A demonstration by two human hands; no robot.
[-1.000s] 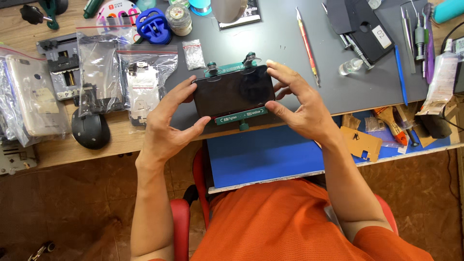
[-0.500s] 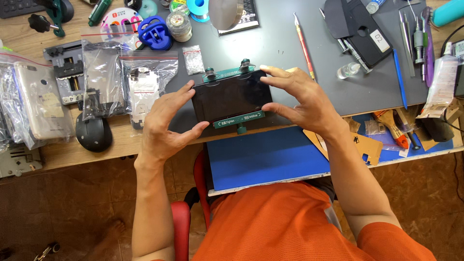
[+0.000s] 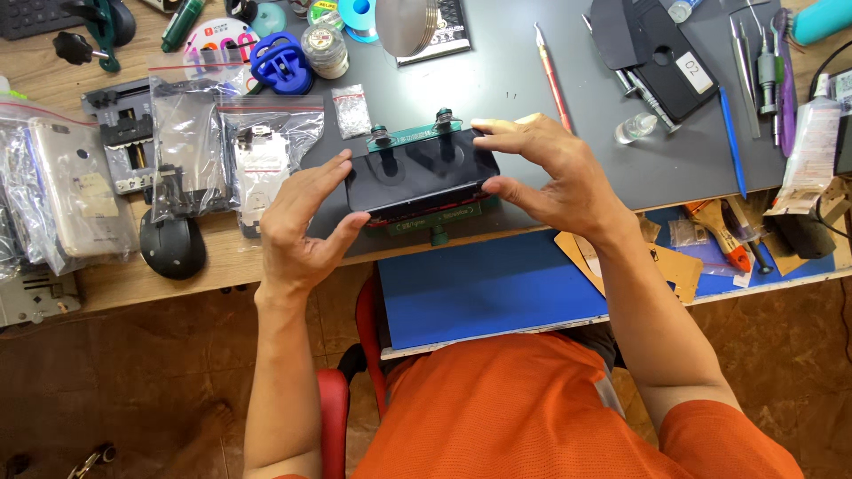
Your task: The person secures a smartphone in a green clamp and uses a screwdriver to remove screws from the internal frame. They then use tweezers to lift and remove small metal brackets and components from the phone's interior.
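A black smartphone [image 3: 422, 170] lies screen-up in a green clamp fixture [image 3: 435, 226] with two knobs at its far edge, on a grey work mat [image 3: 532, 115]. My left hand [image 3: 302, 226] grips the phone's left end, thumb on the near edge and fingers on top. At the right end, my right hand [image 3: 546, 177] pinches the phone, fingers over the far corner and thumb on the near side. A thin red line shows along the phone's near edge.
Bagged phone parts [image 3: 191, 155] and a bagged phone [image 3: 75, 186] lie left, beside a black mouse [image 3: 171, 244]. A blue suction cup [image 3: 280, 62], red-handled knife [image 3: 552, 80], blue pen [image 3: 732, 142], black phone back [image 3: 661, 58] and tweezers sit behind. A blue board [image 3: 488, 288] overhangs the desk.
Both hands and the clamped phone have stayed almost in place; my right fingers have shifted slightly along the phone's far corner.
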